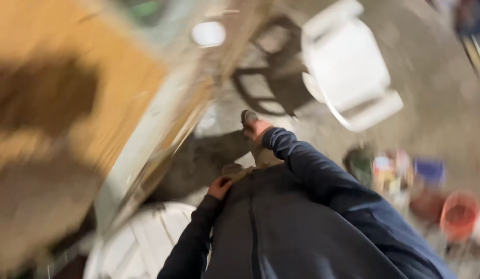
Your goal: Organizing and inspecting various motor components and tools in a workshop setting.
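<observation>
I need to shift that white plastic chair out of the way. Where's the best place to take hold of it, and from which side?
Probably by an armrest of the white plastic chair: both are broad rounded bars along its sides with open space around them. Come from the near side, where the right hand is closest. The picture is blurred, so finer detail cannot be told.

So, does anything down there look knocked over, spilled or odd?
Nothing clearly spilled; blur hides much. A white plastic chair stands on the grey floor; a jumble of coloured containers sits beside an orange bucket.
</observation>
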